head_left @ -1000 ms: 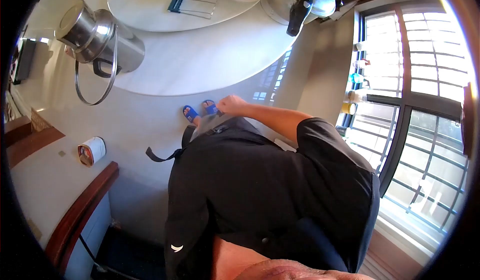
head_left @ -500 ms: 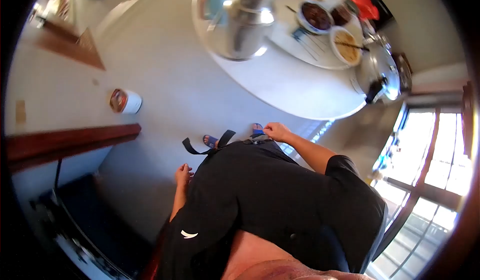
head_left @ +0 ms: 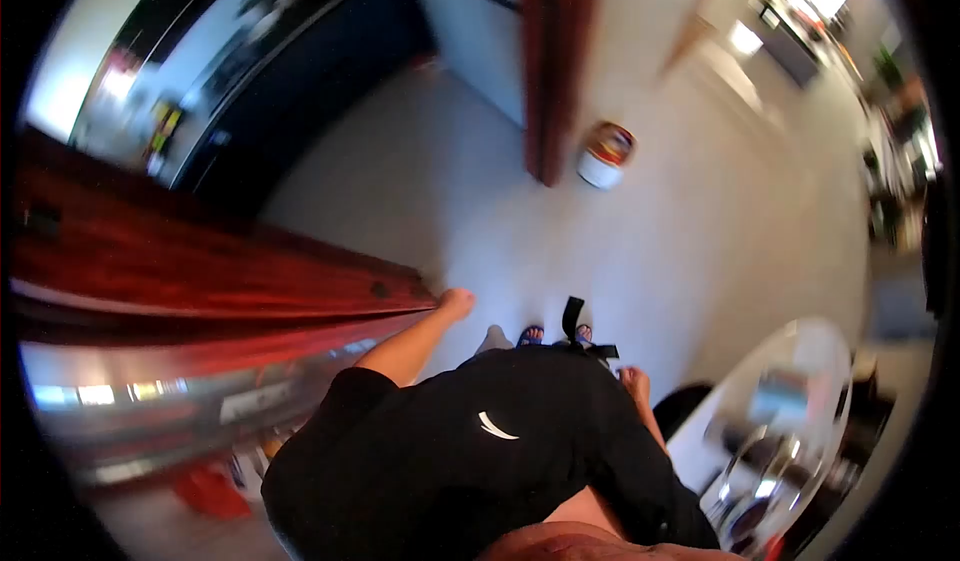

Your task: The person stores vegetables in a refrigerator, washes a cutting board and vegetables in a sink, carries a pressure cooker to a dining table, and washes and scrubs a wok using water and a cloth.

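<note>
My left hand (head_left: 457, 304) is closed in a loose fist in front of my body, beside the end of a dark red wooden door or panel (head_left: 220, 271); nothing shows in it, and whether it touches the wood is unclear. My right hand (head_left: 634, 381) hangs by my waist near the table, its fingers curled in and nothing visible in them. A black strap (head_left: 572, 317) sticks out at the waist of my black shirt (head_left: 450, 431). Blue sandals (head_left: 531, 336) show on my feet.
A white and red tub (head_left: 606, 156) stands on the floor near a red wooden post (head_left: 556, 71). A round white table (head_left: 810, 346) holding blurred metal pots is at the right. A dark cabinet (head_left: 320, 71) lies beyond the doorway.
My view has swung left, so the table has passed from the top to the lower right and the red wood fills the left. My left hand has moved forward from beside my body.
</note>
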A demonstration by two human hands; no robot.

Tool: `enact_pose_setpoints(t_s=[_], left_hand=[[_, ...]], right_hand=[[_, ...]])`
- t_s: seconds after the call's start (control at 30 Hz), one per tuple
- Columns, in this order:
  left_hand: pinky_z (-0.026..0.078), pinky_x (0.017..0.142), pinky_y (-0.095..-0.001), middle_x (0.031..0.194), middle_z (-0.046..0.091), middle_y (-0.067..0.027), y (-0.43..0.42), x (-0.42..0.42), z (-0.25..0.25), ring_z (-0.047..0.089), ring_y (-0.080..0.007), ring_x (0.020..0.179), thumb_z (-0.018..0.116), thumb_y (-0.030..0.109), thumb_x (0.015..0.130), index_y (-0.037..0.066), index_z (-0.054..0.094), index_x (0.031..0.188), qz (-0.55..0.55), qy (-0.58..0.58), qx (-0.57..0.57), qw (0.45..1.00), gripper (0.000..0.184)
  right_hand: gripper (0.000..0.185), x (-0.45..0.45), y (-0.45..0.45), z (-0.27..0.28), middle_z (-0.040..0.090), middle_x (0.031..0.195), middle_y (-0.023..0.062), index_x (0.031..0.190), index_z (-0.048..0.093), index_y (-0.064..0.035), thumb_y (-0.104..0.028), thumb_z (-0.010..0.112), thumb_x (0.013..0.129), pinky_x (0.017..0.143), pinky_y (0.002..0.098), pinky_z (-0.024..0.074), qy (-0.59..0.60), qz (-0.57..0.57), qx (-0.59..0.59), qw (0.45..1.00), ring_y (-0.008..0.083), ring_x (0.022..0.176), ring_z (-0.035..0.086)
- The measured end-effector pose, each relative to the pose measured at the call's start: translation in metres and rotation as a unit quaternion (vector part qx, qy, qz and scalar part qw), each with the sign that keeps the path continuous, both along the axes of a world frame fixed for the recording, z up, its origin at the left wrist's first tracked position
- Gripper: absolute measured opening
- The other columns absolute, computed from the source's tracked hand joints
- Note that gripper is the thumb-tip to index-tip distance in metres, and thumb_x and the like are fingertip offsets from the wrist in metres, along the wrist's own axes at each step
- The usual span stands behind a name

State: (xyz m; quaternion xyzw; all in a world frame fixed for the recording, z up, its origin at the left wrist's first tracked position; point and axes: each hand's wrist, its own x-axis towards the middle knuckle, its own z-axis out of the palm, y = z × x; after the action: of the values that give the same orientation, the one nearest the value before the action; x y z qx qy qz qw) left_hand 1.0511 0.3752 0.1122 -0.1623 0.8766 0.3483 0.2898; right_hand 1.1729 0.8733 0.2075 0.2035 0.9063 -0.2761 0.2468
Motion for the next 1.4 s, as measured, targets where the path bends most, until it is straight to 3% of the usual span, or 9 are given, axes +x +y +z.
enact_pose_setpoints(t_s=[0.27, 0.43, 0.63, 0.7, 0.77, 0.97, 1.07, 1.2, 1.4], left_hand=[[0.051, 0.076, -0.0465, 0.085, 0.069, -0.0172, 0.067, 0.086, 0.02, 0.066, -0.0355, 0.083, 0.051, 0.041, 0.086, 0.008, 0.07, 0.085, 0.242, -0.129, 0.002, 0.962, 0.038], [0.055, 0.058, -0.0436, 0.066, 0.066, -0.0142, 0.094, 0.159, 0.043, 0.065, -0.0288, 0.055, 0.049, 0.038, 0.089, 0.005, 0.07, 0.079, 0.31, -0.192, -0.006, 0.931, 0.04], [0.056, 0.054, -0.0382, 0.065, 0.066, -0.0101, 0.17, 0.218, 0.013, 0.065, -0.0223, 0.054, 0.042, 0.032, 0.091, 0.004, 0.064, 0.074, 0.259, -0.141, 0.026, 0.955, 0.04], [0.055, 0.048, -0.0357, 0.065, 0.064, -0.0072, 0.204, 0.21, 0.03, 0.064, -0.0195, 0.053, 0.049, 0.029, 0.09, 0.006, 0.064, 0.078, 0.492, -0.011, 0.133, 0.86, 0.03], [0.054, 0.048, -0.0339, 0.066, 0.062, -0.0045, 0.232, 0.188, 0.017, 0.063, -0.0183, 0.054, 0.054, 0.03, 0.087, 0.008, 0.064, 0.08, 0.635, -0.174, 0.148, 0.738, 0.025], [0.054, 0.049, -0.0362, 0.065, 0.061, -0.0057, 0.251, 0.137, -0.022, 0.06, -0.0205, 0.053, 0.053, 0.035, 0.088, 0.009, 0.061, 0.074, 0.598, -0.029, 0.208, 0.774, 0.031], [0.055, 0.049, -0.0366, 0.067, 0.062, -0.0057, 0.251, 0.106, -0.022, 0.063, -0.0202, 0.056, 0.051, 0.037, 0.089, 0.008, 0.062, 0.075, 0.585, -0.048, 0.19, 0.787, 0.034], [0.056, 0.051, -0.037, 0.072, 0.065, -0.0052, 0.24, 0.048, 0.029, 0.066, -0.0191, 0.059, 0.048, 0.037, 0.09, 0.007, 0.063, 0.08, 0.665, -0.124, 0.216, 0.704, 0.035], [0.055, 0.049, -0.0374, 0.074, 0.065, -0.005, 0.269, 0.014, 0.037, 0.066, -0.0205, 0.059, 0.052, 0.038, 0.09, 0.009, 0.064, 0.086, 0.758, -0.105, 0.228, 0.601, 0.032]], right_hand=[[0.036, -0.092, 0.196, -0.12, 0.071, 0.083, 0.014, 0.094, 0.073, -0.0061, -0.04, 0.067, 0.082, 0.069, 0.0397, 0.0513, -0.049, 0.178, -0.07, 0.98, 0.0273, 0.076, 0.069], [0.027, -0.206, 0.224, -0.15, 0.069, 0.074, 0.0106, 0.085, 0.071, -0.0038, -0.031, 0.068, 0.084, 0.062, 0.0357, 0.0514, -0.033, 0.315, -0.053, 0.947, 0.0204, 0.068, 0.066], [0.026, -0.379, 0.107, -0.073, 0.069, 0.072, 0.0055, 0.097, 0.069, -0.0077, -0.031, 0.063, 0.086, 0.049, 0.029, 0.0491, -0.168, 0.353, -0.069, 0.918, 0.0131, 0.053, 0.059], [0.024, -0.415, 0.057, -0.051, 0.069, 0.071, 0.0057, 0.099, 0.068, -0.0087, -0.029, 0.063, 0.086, 0.048, 0.0269, 0.0488, -0.234, 0.274, -0.109, 0.927, 0.0112, 0.052, 0.058], [0.022, -0.445, 0.025, -0.064, 0.067, 0.069, 0.005, 0.098, 0.068, -0.0089, -0.027, 0.064, 0.086, 0.045, 0.0256, 0.046, -0.219, 0.322, -0.098, 0.916, 0.0106, 0.051, 0.056], [0.035, -0.561, -0.048, -0.139, 0.067, 0.072, 0.0097, 0.098, 0.065, -0.0029, -0.036, 0.053, 0.095, 0.04, 0.0309, 0.0446, -0.188, 0.431, -0.273, 0.839, 0.0184, 0.049, 0.058], [0.042, -0.602, -0.085, -0.126, 0.068, 0.078, 0.0128, 0.095, 0.065, -0.0008, -0.038, 0.045, 0.099, 0.045, 0.0346, 0.0481, -0.039, 0.671, -0.147, 0.726, 0.0247, 0.051, 0.06], [0.023, -0.627, -0.133, -0.07, 0.061, 0.071, 0.008, 0.096, 0.063, -0.0005, -0.023, 0.058, 0.095, 0.047, 0.0308, 0.0441, -0.19, 0.375, -0.202, 0.885, 0.0157, 0.055, 0.056], [0.031, -0.69, -0.203, -0.062, 0.062, 0.064, 0.0046, 0.085, 0.066, -0.0033, -0.034, 0.062, 0.089, 0.04, 0.0295, 0.0412, -0.228, 0.525, -0.107, 0.813, 0.0137, 0.047, 0.054]])
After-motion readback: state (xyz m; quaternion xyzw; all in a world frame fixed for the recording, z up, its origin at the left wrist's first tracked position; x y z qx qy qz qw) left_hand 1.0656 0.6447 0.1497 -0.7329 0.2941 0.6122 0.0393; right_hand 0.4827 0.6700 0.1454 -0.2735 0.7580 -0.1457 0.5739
